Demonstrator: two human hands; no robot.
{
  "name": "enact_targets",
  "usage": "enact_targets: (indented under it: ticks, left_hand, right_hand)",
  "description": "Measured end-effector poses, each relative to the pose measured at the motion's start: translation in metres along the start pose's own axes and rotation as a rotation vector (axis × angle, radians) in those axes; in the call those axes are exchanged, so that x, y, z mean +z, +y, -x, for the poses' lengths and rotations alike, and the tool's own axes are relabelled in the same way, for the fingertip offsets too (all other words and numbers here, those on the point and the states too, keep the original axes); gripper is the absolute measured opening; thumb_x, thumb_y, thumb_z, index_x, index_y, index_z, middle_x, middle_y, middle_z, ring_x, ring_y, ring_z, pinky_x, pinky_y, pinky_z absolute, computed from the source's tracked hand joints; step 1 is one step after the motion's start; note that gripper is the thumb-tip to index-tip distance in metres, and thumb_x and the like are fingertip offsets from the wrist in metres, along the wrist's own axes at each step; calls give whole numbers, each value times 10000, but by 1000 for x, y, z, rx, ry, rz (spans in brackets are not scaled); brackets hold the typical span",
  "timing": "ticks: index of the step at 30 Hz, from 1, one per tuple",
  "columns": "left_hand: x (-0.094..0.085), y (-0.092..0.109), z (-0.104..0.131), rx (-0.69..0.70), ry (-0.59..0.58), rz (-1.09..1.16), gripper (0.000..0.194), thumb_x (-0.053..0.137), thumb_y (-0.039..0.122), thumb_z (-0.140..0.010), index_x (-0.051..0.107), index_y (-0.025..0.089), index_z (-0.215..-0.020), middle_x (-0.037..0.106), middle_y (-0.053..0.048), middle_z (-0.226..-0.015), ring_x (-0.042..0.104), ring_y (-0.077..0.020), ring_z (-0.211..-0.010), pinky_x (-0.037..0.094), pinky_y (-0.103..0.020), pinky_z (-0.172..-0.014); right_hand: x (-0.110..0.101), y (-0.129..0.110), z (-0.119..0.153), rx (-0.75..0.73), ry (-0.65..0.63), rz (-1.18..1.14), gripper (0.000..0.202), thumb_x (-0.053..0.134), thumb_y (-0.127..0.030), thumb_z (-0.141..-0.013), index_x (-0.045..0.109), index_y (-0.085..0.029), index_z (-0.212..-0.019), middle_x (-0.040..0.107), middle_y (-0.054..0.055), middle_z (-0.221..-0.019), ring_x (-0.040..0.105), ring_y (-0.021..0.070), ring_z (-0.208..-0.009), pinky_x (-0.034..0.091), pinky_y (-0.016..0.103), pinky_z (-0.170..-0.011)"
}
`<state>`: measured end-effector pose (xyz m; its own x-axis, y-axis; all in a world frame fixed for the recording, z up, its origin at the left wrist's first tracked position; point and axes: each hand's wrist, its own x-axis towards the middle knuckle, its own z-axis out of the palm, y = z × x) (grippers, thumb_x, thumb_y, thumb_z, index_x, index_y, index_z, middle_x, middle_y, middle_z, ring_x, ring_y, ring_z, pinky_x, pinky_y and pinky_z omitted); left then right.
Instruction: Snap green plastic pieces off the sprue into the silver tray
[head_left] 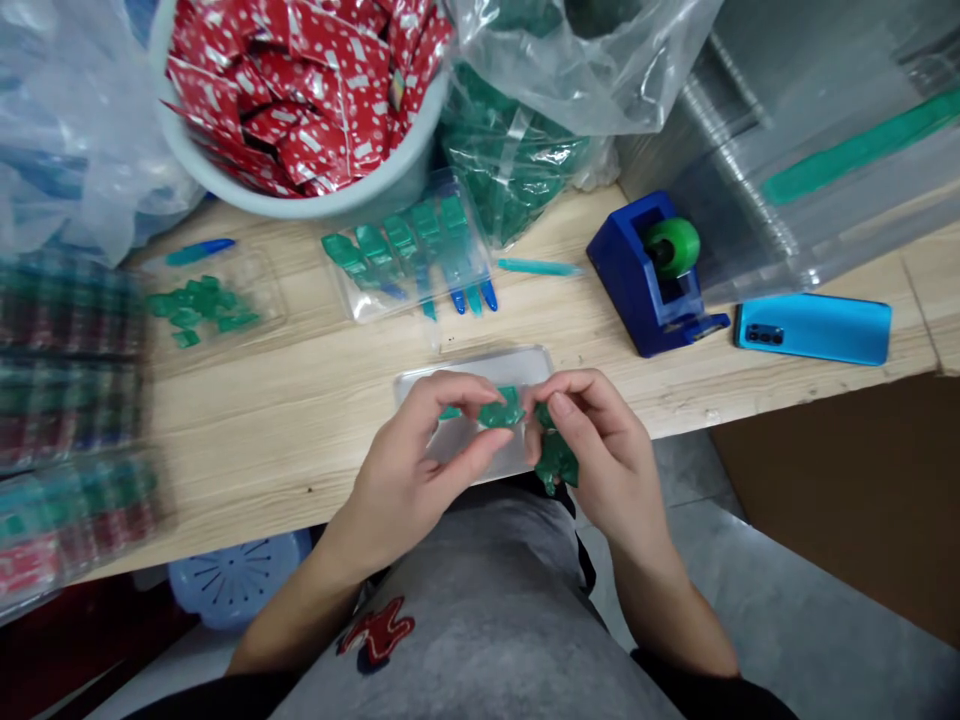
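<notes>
The left hand [420,455] curves its thumb and forefinger around a glossy green piece [504,408], tips parted; whether they press it, one cannot tell. The right hand [600,440] is clamped on translucent green pieces [556,460], its thumb and forefinger together. Both work over a smooth, round-cornered tray [529,368] at the front edge of the wood-grained surface [262,420]. Bare wood extends left of the tray; rightward, a blue tape dispenser [634,275] stands near the plastic bin [810,150].

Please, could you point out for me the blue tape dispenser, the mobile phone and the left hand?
blue tape dispenser [628,272]: head view, side of its body
mobile phone [832,330]: head view, middle of its back
left hand [409,455]: head view, back of the hand
</notes>
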<state>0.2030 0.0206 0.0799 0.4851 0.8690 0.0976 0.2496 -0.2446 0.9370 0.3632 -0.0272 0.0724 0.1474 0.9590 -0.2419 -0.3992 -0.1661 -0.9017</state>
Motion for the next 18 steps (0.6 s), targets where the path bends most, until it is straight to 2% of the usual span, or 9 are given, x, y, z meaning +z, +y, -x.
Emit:
enact_targets:
  ticks: [4, 7, 9, 11, 13, 15, 17, 18]
  left_hand:
    - [-3, 1, -1, 26, -38, -12, 256, 697, 227, -873, 598, 267, -1106, 637, 19, -962, 610, -108, -866, 488, -223, -784]
    - [-6, 3, -2, 33, -73, -32, 289, 700, 258, -871, 594, 269, -1139, 639, 10, -945, 609, -122, -842, 496, -246, -757]
    - [-8, 5, -3, 56, -111, -67, 278, 682, 256, -885, 590, 262, -1147, 635, -1, -954, 606, -124, -839, 503, -252, -749]
    - [-9, 5, -4, 90, -118, -87, 243, 684, 276, -881, 597, 256, -1107, 632, -13, -973, 607, -136, -874, 509, -268, -771]
    - [-10, 5, -5, 102, -95, -60, 229, 710, 341, -850, 597, 251, -1027, 630, -26, -973, 610, -159, -908, 515, -298, -794]
    - [-10, 5, -7, 86, -94, 6, 251, 717, 407, -825, 576, 242, -950, 628, -34, -941, 614, -174, -899, 522, -320, -784]
    - [-9, 6, -9, 64, -124, 82, 268, 704, 440, -828, 545, 231, -882, 617, -29, -889, 613, -167, -848, 526, -310, -736]
    - [-9, 7, -10, 55, -139, 114, 274, 698, 442, -833, 531, 226, -855, 608, -23, -867, 610, -160, -825, 525, -300, -715]
  right_hand:
    - [0, -6, 6, -64, -14, 227, 57, 619, -284, -915, 626, -230, -929, 607, -51, -735, 550, 52, -592, 452, 196, -579]
    - [0, -11, 8, -166, 15, 375, 28, 627, -244, -911, 649, -232, -897, 648, -30, -803, 556, 73, -639, 454, 230, -622]
    - [-3, -13, 7, -230, 25, 446, 92, 586, -231, -939, 669, -239, -900, 661, -15, -835, 573, 91, -683, 459, 254, -655]
    - [-10, -14, 4, -315, 86, 544, 201, 518, -239, -977, 689, -241, -870, 655, 1, -842, 593, 111, -747, 462, 273, -688]
    - [-18, -16, 1, -394, 209, 668, 289, 491, -254, -988, 696, -234, -784, 636, 17, -833, 601, 128, -809, 462, 284, -717]
    - [-25, -17, -1, -405, 286, 744, 239, 556, -254, -955, 709, -236, -772, 630, 19, -838, 600, 137, -815, 463, 289, -716]
    - [-26, -20, -2, -346, 236, 719, 112, 628, -223, -909, 732, -260, -890, 648, 8, -863, 595, 128, -767, 466, 285, -696]
    - [-25, -21, -1, -304, 170, 675, 126, 642, -210, -898, 734, -276, -954, 661, 1, -879, 592, 120, -740, 470, 281, -688]
